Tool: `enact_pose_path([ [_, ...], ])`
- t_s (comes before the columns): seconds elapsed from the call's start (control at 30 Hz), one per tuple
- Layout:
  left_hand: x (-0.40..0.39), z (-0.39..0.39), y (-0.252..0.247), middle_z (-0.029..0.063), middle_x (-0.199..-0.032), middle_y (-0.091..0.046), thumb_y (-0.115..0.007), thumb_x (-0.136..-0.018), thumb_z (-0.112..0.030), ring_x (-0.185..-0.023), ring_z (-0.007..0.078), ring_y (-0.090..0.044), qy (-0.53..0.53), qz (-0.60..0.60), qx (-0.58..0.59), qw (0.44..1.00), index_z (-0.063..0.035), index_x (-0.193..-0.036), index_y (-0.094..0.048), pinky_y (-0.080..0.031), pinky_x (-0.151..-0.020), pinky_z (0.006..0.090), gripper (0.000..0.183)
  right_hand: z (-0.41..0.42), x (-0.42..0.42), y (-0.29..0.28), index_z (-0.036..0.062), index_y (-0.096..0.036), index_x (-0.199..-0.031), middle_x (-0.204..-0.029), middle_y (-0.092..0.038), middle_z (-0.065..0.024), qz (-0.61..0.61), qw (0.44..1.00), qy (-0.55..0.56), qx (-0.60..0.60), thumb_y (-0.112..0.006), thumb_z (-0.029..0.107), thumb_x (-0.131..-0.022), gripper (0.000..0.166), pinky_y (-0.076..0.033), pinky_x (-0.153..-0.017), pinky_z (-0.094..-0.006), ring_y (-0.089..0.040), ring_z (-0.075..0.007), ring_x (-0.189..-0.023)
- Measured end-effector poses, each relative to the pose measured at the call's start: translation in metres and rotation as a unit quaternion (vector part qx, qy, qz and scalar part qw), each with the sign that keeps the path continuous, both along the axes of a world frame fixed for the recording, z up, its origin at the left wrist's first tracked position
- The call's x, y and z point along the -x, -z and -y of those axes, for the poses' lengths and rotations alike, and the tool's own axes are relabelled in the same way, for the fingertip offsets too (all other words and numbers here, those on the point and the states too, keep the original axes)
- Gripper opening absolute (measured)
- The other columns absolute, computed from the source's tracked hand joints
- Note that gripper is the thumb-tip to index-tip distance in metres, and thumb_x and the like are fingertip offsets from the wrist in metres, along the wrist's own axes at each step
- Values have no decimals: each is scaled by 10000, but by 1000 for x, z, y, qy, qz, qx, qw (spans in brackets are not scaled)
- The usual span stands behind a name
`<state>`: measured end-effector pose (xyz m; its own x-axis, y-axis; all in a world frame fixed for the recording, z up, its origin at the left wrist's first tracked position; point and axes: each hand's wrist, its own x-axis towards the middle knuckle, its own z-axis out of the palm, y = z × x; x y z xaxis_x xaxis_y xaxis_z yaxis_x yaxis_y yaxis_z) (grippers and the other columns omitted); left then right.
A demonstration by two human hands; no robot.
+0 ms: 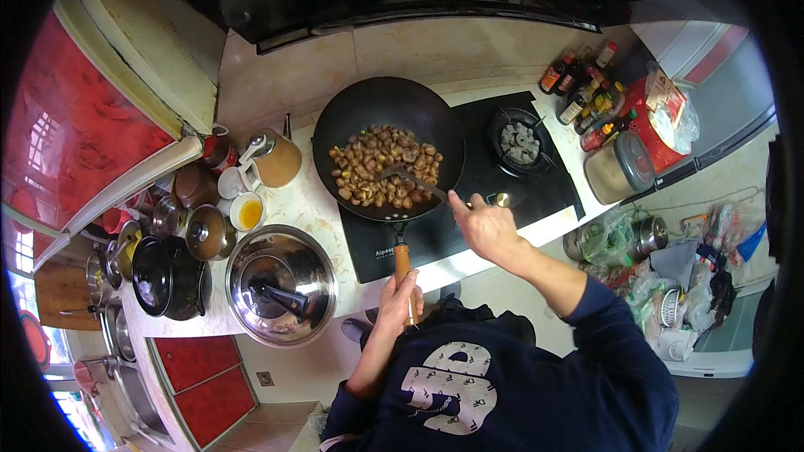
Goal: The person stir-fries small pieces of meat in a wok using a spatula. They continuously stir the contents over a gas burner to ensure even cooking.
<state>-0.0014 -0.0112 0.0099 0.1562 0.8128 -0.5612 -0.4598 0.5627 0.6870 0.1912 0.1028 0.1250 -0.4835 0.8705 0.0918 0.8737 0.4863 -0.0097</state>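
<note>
A large black wok (pixel 389 107) stands on the left side of a black gas hob (pixel 440 238). Small brown pieces of food, perhaps chestnuts (pixel 377 154), lie heaped across its bottom. My left hand (pixel 400 301) is closed around the wok's wooden handle (pixel 402 260), close to my body. My right hand (pixel 487 226) grips a metal spatula (pixel 427 185) from the right, its index finger stretched along the shaft. The blade of the spatula rests among the brown pieces; the end of its handle is hidden by my hand.
Left of the hob are a large steel lid (pixel 282 320), a small bowl of yellow liquid (pixel 250 213), a glass jug (pixel 276 160) and a black pot (pixel 188 282). Sauce bottles (pixel 571 107) and a lidded container (pixel 612 169) stand right of the unused burner (pixel 520 141).
</note>
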Motion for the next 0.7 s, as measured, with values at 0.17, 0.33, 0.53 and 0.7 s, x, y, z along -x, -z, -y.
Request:
enact_pose_path([
  [0.17,1,0,-3,24,-651,-544,-590,-967,-303,-479,113,-510,1,-11,2,1000,-70,-1060,-522,-409,-422,249,260,-31,23,33,92,-574,-1286,-827,-609,-179,-126,988,90,-1,-600,207,-902,402,-528,-537,-458,-640,-370,-603],
  [0.33,2,-2,-5,26,-653,-551,-594,-966,-301,-476,115,-512,2,-16,12,1000,-76,-1041,-528,-416,-422,251,246,-50,23,26,66,-575,-1269,-865,-628,-191,-162,984,73,4,-580,215,-912,387,-539,-581,-467,-655,-375,-665],
  [0.53,2,-1,-3,28,-655,-553,-599,-962,-308,-477,120,-516,-3,-5,2,1000,-77,-1039,-534,-427,-428,256,251,-4,-18,-46,65,-590,-1276,-770,-573,-154,-132,991,36,12,-623,152,-877,410,-500,-539,-443,-606,-356,-580],
  [0.7,2,0,-1,29,-660,-554,-594,-965,-302,-478,124,-519,0,-6,8,1000,-76,-1068,-543,-426,-430,259,254,42,-29,-69,18,-575,-1273,-729,-573,-146,-58,997,6,45,-603,120,-858,428,-497,-445,-400,-616,-287,-535],
])
